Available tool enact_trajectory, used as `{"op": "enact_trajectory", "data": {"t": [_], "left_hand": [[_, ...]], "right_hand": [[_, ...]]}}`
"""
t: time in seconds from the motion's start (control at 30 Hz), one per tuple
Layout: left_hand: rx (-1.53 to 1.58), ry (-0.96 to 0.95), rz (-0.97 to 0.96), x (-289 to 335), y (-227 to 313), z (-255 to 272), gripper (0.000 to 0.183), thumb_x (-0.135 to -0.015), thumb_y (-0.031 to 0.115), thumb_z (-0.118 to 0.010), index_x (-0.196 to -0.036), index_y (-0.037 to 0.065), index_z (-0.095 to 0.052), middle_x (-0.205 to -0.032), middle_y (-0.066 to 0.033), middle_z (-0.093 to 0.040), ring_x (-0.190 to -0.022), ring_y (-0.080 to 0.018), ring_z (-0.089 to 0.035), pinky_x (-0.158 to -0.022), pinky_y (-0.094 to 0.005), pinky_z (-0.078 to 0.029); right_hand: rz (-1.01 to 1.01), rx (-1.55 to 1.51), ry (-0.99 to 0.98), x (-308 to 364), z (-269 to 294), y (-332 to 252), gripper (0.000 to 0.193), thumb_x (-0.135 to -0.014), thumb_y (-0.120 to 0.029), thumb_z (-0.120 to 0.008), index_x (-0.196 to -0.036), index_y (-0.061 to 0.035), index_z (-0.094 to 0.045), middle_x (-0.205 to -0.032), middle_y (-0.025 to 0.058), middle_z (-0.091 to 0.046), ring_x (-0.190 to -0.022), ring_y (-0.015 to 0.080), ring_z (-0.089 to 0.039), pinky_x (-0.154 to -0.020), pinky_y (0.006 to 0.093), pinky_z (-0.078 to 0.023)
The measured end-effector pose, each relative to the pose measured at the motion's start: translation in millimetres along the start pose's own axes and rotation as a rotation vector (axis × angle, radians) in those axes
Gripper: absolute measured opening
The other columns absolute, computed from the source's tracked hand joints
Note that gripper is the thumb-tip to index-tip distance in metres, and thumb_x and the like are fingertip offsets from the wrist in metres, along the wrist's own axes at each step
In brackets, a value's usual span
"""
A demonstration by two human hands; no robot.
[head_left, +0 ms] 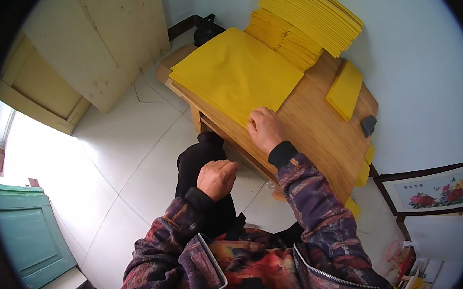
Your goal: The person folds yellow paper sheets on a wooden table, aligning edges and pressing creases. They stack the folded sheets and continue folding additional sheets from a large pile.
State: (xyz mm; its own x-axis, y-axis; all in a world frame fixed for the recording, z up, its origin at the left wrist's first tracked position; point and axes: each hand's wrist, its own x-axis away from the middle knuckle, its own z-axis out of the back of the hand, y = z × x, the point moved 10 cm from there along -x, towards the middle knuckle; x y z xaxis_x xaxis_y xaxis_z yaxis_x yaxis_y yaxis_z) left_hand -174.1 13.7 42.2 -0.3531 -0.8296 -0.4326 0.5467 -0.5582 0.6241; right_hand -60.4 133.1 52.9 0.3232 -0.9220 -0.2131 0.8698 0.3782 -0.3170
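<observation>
A pile of flat yellow sheets (236, 70), felt-like or cloth-like, lies on the wooden table (316, 121). At the pile's near corner is my right hand (266, 131), its fingers curled closed on the edge of the yellow sheet; the fingertips are partly hidden. My left hand (218, 179) hangs lower and to the left, over my dark trouser leg (192, 166) and apart from the table. Its fingers are curled in, back of the hand up, so anything inside them is hidden.
Folded yellow stacks (308, 13) rise at the table's far end by the wall. A narrow yellow bundle (345, 90) and a dark grey object (368, 125) lie near its right edge. Wooden panels (98, 41) lean at far left; a framed flower picture (436, 191) is at right.
</observation>
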Motion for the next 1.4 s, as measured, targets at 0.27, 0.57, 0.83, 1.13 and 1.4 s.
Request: {"op": "enact_trajectory", "data": {"t": [0.27,0.57,0.83,1.13,1.4], "left_hand": [[0.027,0.012,0.006,-0.7,-1.0,2.6,0.008,-0.077,0.005,-0.065,-0.083,0.007,-0.060,-0.070,-0.0066,-0.057,-0.065,-0.0271,-0.058,-0.059,-0.0361,-0.045],[0.041,0.001,0.016,0.7,-4.1,2.9,0.007,-0.078,0.007,-0.064,-0.083,0.007,-0.058,-0.071,-0.0062,-0.058,-0.069,-0.0253,-0.060,-0.060,-0.0366,-0.045],[0.126,0.072,0.062,-3.3,-7.6,11.5,0.010,-0.077,0.004,-0.065,-0.087,0.006,-0.062,-0.073,-0.0088,-0.060,-0.068,-0.0283,-0.060,-0.060,-0.0360,-0.047],[0.110,0.198,0.232,-71.5,-58.8,10.5,0.044,-0.076,0.001,-0.057,-0.119,0.007,-0.057,-0.129,-0.0173,-0.053,-0.107,-0.0376,-0.058,-0.084,-0.0403,-0.051],[0.015,-0.079,0.206,-101.9,-81.3,-15.6,0.034,-0.079,0.004,-0.061,-0.114,0.004,-0.061,-0.131,-0.0110,-0.056,-0.116,-0.0319,-0.056,-0.095,-0.0363,-0.046]], "right_hand": [[-0.066,-0.022,-0.002,-6.7,2.6,5.7,0.009,-0.080,-0.012,-0.060,-0.075,-0.0046,-0.062,-0.092,0.0150,-0.061,-0.091,0.0356,-0.057,-0.079,0.0433,-0.049],[-0.170,0.031,-0.129,-12.9,-4.7,13.8,0.013,-0.080,-0.016,-0.057,-0.077,-0.0055,-0.065,-0.096,0.0148,-0.063,-0.091,0.0351,-0.060,-0.078,0.0446,-0.049],[-0.182,-0.004,-0.111,-13.8,1.6,15.1,0.015,-0.081,-0.015,-0.056,-0.075,-0.0047,-0.063,-0.096,0.0155,-0.063,-0.087,0.0359,-0.061,-0.076,0.0444,-0.049],[-0.117,0.052,-0.174,-19.7,-12.8,17.6,0.013,-0.078,-0.013,-0.057,-0.075,-0.0041,-0.066,-0.087,0.0190,-0.063,-0.084,0.0378,-0.060,-0.073,0.0470,-0.049],[-0.135,-0.345,0.267,47.2,42.7,77.6,0.026,-0.081,-0.015,-0.063,-0.103,-0.0016,-0.062,-0.108,0.0185,-0.062,-0.103,0.0359,-0.058,-0.089,0.0404,-0.047]]}}
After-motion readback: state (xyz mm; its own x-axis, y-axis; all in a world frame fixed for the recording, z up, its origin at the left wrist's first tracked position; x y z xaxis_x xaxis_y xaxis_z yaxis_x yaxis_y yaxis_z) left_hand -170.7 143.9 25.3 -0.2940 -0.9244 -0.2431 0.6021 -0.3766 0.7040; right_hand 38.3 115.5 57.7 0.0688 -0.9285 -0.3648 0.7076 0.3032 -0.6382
